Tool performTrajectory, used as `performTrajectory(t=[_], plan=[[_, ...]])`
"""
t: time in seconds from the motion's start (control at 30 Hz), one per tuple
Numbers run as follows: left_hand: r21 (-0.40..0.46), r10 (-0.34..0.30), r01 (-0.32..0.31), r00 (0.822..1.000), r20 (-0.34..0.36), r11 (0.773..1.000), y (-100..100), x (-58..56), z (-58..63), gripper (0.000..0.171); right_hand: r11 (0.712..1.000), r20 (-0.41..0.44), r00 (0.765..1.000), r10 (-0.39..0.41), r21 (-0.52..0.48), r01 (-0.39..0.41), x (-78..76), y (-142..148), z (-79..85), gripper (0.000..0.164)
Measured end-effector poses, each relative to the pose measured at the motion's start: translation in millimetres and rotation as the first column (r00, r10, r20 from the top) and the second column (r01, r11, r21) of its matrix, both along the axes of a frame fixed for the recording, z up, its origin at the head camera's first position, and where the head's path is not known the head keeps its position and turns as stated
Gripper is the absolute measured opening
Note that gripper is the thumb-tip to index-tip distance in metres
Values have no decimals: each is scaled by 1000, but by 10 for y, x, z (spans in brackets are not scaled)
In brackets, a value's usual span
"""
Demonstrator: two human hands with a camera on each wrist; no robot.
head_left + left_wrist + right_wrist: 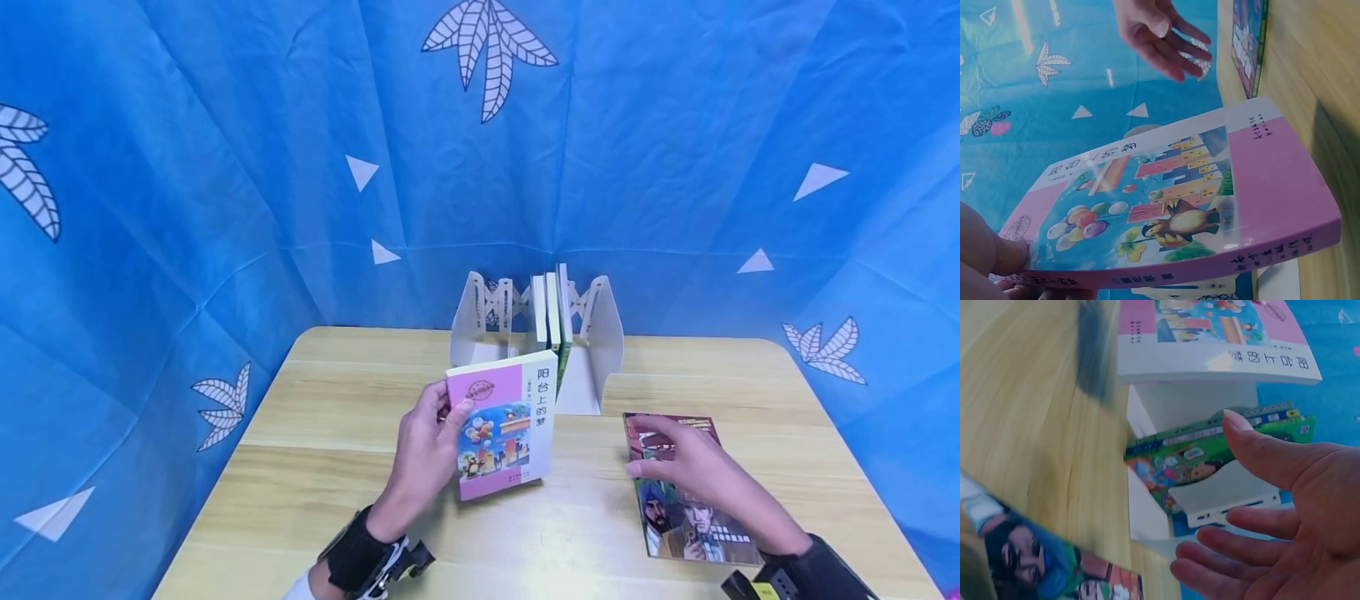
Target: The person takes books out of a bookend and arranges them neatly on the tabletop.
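My left hand (429,446) grips a pink and white book (498,425) by its left edge, thumb on the front cover. The cover shows balloons and buildings, and the book is held upright above the table, in front of a white book rack (611,333). In the left wrist view the book's pink spine (1272,247) faces the camera. My right hand (693,467) hovers over a dark comic-style book (660,542) lying flat at the right. Its fingers are spread with nothing between them, as the right wrist view shows the palm (1329,512).
Several thin books (552,308) stand upright in the middle of the rack, one with a green cover (1222,459). The rack is at the back edge of the wooden table (337,400). A blue patterned curtain (637,150) hangs behind and beside it.
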State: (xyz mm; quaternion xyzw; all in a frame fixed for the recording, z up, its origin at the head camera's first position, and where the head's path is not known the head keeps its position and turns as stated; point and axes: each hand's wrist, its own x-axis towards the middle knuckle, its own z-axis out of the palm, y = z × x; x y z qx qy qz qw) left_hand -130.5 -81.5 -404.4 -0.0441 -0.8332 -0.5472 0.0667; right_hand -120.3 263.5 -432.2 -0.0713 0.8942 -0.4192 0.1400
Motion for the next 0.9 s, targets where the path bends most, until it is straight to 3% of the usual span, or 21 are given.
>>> performTrajectory(t=[0.27,0.9], plan=[[63,-62,59,997,49,996,29,26,-12,39,997,5,1000,12,-74,-12,-30,-175,69,81],[148,-160,158,987,2,976,157,71,-14,37,981,6,994,110,-161,-107,-90,-461,10,72]])
